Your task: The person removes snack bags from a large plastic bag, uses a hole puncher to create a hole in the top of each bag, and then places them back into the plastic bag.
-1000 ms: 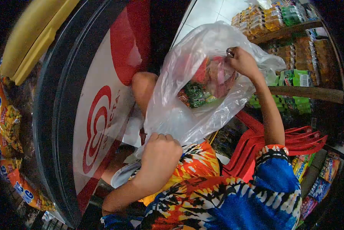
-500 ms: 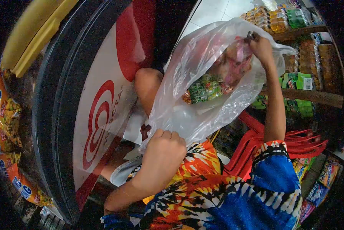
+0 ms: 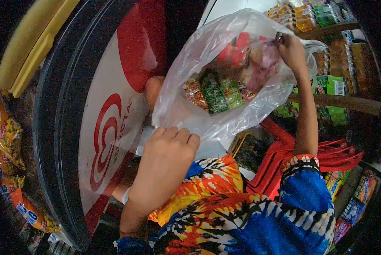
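A large clear plastic bag [image 3: 179, 80] is spread wide between my two hands, its mouth facing me. My left hand [image 3: 167, 163] has its fingers curled over the near edge of the bag. At the far right edge, my right hand [image 3: 291, 52] grips the rim, with a dark ring on one finger. Through the opening show several small snack packets: an orange-brown one [image 3: 194, 94], a green one [image 3: 213, 92] and a yellow-green one [image 3: 230, 91]. Behind the film lie red and pink packs [image 3: 264, 63].
A freezer with a red heart logo [image 3: 107, 140] stands at my left, with orange snack bags [image 3: 12, 144] beyond it. Stacked red plastic chairs [image 3: 267, 165] are at my right. Wooden shelves [image 3: 343, 102] hold bottled drinks and green pouches.
My left hand has moved up and slightly left with the near edge of the bag. The mouth is wider, and more of the packets inside show. My right hand stays at the far rim.
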{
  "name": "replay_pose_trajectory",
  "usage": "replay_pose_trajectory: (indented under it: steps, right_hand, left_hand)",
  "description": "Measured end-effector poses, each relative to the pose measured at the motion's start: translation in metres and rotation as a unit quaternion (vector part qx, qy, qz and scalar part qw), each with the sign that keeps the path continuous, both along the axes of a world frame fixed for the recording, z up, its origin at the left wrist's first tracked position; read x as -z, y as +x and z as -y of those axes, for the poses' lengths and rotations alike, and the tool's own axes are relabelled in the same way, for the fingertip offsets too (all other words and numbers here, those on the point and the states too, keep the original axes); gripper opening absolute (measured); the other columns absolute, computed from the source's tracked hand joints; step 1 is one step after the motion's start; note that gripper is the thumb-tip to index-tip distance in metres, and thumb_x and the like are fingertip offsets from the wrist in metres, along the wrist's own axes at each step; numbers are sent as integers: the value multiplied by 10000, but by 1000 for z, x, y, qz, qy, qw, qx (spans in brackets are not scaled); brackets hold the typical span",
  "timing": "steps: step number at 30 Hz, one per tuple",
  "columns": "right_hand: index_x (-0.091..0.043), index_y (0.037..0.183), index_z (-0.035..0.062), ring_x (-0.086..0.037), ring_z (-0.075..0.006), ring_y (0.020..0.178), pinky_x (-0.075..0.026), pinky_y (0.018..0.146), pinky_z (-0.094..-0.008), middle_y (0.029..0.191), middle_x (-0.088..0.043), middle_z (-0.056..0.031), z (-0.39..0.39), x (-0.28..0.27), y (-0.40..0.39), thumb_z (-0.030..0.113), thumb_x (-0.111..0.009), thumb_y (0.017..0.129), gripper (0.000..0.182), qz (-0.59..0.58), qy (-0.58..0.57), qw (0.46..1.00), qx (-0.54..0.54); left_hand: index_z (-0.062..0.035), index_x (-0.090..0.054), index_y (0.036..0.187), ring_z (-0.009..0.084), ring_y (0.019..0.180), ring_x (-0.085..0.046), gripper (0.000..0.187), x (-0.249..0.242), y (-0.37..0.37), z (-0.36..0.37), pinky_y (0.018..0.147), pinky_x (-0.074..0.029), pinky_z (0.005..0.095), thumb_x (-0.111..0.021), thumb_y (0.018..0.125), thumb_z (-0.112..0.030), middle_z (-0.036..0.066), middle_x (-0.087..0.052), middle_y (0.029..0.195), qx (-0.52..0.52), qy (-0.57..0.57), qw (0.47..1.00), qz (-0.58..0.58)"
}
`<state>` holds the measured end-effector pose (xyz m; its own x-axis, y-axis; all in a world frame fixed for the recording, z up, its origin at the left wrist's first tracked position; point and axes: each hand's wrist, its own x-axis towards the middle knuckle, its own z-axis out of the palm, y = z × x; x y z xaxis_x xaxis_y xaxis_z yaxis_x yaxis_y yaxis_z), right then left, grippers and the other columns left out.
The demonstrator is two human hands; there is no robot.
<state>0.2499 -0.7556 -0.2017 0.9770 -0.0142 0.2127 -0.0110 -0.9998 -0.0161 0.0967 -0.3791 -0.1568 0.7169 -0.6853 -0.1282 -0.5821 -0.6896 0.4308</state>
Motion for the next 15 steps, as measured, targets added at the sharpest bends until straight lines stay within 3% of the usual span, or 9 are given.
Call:
replay_pose_trajectory:
  steps: [3, 7, 9, 11, 13, 15]
  right_hand:
    - [-644, 936, 81, -610, -376, 794, -481, 694, -450, 818, -636, -183, -27, -8, -30, 244, -586, 757, 249, -63, -38, 996, -46]
    - [-650, 937, 84, -615, -359, 742, -485, 653, -448, 775, -633, -175, -53, -48, -78, 178, -605, 730, 231, -35, -112, 992, -50]
    - [-651, 962, 88, -623, -299, 665, -491, 612, -379, 732, -624, -170, -36, -74, -91, 117, -640, 718, 246, 121, -11, 989, -86]
    - [-652, 1008, 94, -603, -171, 622, -476, 590, -300, 722, -638, -130, -23, -113, -102, 79, -660, 746, 262, 186, 35, 981, -40]
    - [-650, 1028, 51, -579, -99, 664, -460, 617, -250, 782, -664, -73, -9, -159, -112, 100, -648, 805, 229, 263, 53, 961, -62]
    - [-642, 1033, -4, -589, -105, 759, -469, 687, -249, 886, -658, -43, 20, -204, -125, 86, -630, 828, 224, 315, 226, 920, -55]
  left_hand:
    - [-52, -589, 852, 282, 793, -570, 167, -2, 0, 0, 723, -456, 380, -541, 692, -52, 104, -559, 779, -3, 9, 1000, 12]
    - [-53, -591, 875, 287, 806, -573, 186, -2, -3, 0, 725, -461, 381, -535, 698, -40, 110, -567, 800, 20, 13, 1000, 18]
    - [-55, -597, 869, 290, 807, -576, 182, 1, -5, 1, 728, -463, 384, -533, 700, -36, 115, -571, 806, 21, 13, 999, 30]
    - [-57, -604, 863, 292, 808, -579, 178, 6, -7, 4, 730, -465, 388, -531, 702, -32, 119, -575, 811, 27, 5, 999, 45]
    - [-56, -618, 834, 306, 790, -590, 155, 10, -9, 4, 714, -478, 407, -538, 702, -41, 128, -579, 800, 16, -7, 998, 69]
    - [-55, -627, 824, 314, 780, -600, 143, 13, -13, 5, 703, -484, 417, -543, 708, -46, 137, -585, 788, 19, -4, 997, 75]
